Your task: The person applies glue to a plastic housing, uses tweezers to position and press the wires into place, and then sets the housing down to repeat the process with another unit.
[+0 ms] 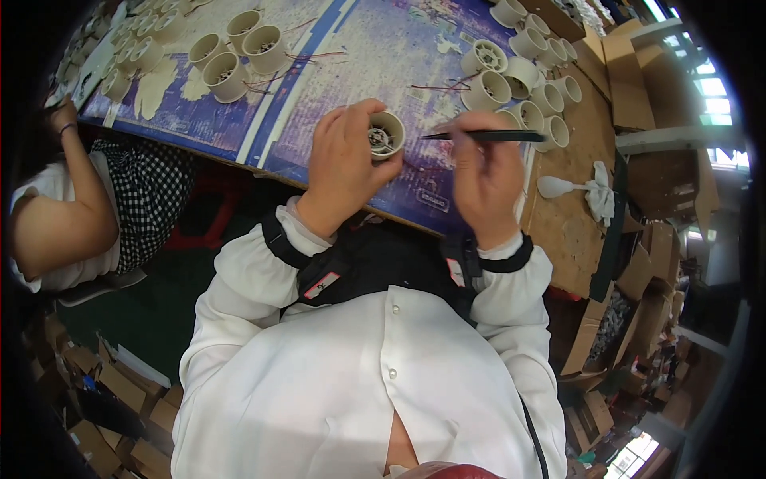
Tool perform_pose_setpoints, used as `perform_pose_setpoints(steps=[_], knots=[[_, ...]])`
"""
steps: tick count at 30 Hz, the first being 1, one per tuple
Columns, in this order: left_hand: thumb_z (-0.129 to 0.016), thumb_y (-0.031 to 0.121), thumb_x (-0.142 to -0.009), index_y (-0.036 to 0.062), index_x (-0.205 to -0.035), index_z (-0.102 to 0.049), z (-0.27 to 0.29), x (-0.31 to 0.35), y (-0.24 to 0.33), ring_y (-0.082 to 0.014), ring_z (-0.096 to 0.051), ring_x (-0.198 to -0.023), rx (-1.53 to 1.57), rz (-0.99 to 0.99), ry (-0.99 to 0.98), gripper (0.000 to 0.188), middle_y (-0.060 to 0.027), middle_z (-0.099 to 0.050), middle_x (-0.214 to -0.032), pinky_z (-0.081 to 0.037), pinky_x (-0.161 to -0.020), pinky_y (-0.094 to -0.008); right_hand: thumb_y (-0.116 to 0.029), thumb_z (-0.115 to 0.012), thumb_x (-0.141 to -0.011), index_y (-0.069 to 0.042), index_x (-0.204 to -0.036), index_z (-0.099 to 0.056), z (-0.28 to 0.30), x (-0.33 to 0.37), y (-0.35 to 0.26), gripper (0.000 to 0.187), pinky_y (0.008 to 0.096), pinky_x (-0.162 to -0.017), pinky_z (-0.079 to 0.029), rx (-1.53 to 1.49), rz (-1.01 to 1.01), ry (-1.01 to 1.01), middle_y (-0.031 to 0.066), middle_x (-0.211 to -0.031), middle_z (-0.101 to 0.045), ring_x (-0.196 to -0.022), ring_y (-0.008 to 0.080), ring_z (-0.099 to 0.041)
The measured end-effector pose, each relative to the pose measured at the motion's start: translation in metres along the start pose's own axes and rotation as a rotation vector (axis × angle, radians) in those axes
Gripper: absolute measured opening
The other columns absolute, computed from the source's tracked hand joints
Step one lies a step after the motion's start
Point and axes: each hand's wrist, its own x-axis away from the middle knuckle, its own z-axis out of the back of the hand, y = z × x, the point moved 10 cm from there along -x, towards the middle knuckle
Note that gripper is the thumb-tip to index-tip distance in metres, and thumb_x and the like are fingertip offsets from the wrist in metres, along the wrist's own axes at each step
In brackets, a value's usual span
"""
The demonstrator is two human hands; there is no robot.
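My left hand (341, 160) is wrapped round a cream plastic cup-shaped housing (396, 148). Its open top faces up, showing a spoked hub with small dark parts inside. Thin dark red wires (423, 168) lie on the table beside it. To the right, my right hand (488, 185) grips black pointed tweezers (511, 136) between thumb and fingers. The tweezers lie nearly level, their tip pointing left at the housing but apart from it. My right fingers are slightly blurred.
Similar cups with wires (227, 80) stand at the back left, and a cluster of cups (547, 99) at the back right. A white rounded tool (555, 187) and crumpled tissue (600, 194) lie right. A co-worker's arm (89, 180) is at the left. Cardboard boxes (638, 80) stand beyond the table.
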Motion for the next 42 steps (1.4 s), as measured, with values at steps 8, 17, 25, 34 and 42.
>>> perform_pose_setpoints(steps=[8, 17, 25, 34, 42], knots=[[-0.082, 0.014, -0.071, 0.0056, -0.120, -0.053, 0.001, 0.002, -0.005, -0.0354, -0.061, -0.099, -0.006, 0.045, -0.028, 0.058, -0.0136, -0.065, -0.103, -0.045, -0.089, -0.0433, -0.003, -0.071, -0.083, -0.008, -0.107, -0.070, 0.058, 0.043, 0.010, 0.024, 0.0362, -0.070, -0.050, 0.801, 0.134, -0.320, 0.0093, -0.092, -0.065, -0.080, 0.0275, -0.062], [-0.081, 0.016, -0.072, 0.0040, -0.121, -0.053, -0.003, 0.002, -0.009, -0.0357, -0.060, -0.099, -0.023, 0.099, -0.071, 0.058, -0.0147, -0.065, -0.105, -0.046, -0.089, -0.0438, -0.009, -0.074, -0.083, -0.006, -0.105, -0.068, 0.125, 0.094, 0.041, 0.022, 0.0377, -0.072, -0.050, 0.811, -0.119, -0.139, 0.0088, -0.093, -0.066, -0.085, 0.0268, -0.064], [-0.081, 0.017, -0.073, 0.0029, -0.122, -0.052, -0.005, 0.003, -0.010, -0.0351, -0.061, -0.100, -0.022, 0.131, -0.074, 0.059, -0.0149, -0.063, -0.109, -0.046, -0.089, -0.0441, -0.014, -0.071, -0.090, -0.001, -0.121, -0.052, 0.184, 0.107, 0.101, 0.038, 0.0285, -0.083, -0.051, 0.567, -0.478, 0.337, 0.0097, -0.102, -0.067, -0.098, 0.0168, -0.065], [-0.081, 0.016, -0.073, 0.0020, -0.122, -0.052, -0.005, 0.004, -0.008, -0.0356, -0.061, -0.099, -0.026, 0.096, -0.054, 0.058, -0.0152, -0.063, -0.109, -0.047, -0.088, -0.0444, -0.009, -0.060, -0.096, -0.002, -0.133, -0.046, 0.162, 0.107, 0.118, 0.040, 0.0291, -0.081, -0.053, -0.015, -0.628, 0.280, 0.0105, -0.110, -0.065, -0.099, 0.0199, -0.065], [-0.081, 0.016, -0.072, 0.0034, -0.121, -0.052, -0.002, 0.001, -0.006, -0.0368, -0.060, -0.097, -0.018, 0.100, -0.040, 0.059, -0.0158, -0.064, -0.104, -0.046, -0.086, -0.0444, -0.012, -0.054, -0.099, -0.003, -0.142, -0.040, 0.070, 0.103, 0.082, 0.046, 0.0189, -0.056, -0.037, -1.059, -0.823, 0.129, 0.0075, -0.108, -0.056, -0.070, 0.0101, -0.050]])
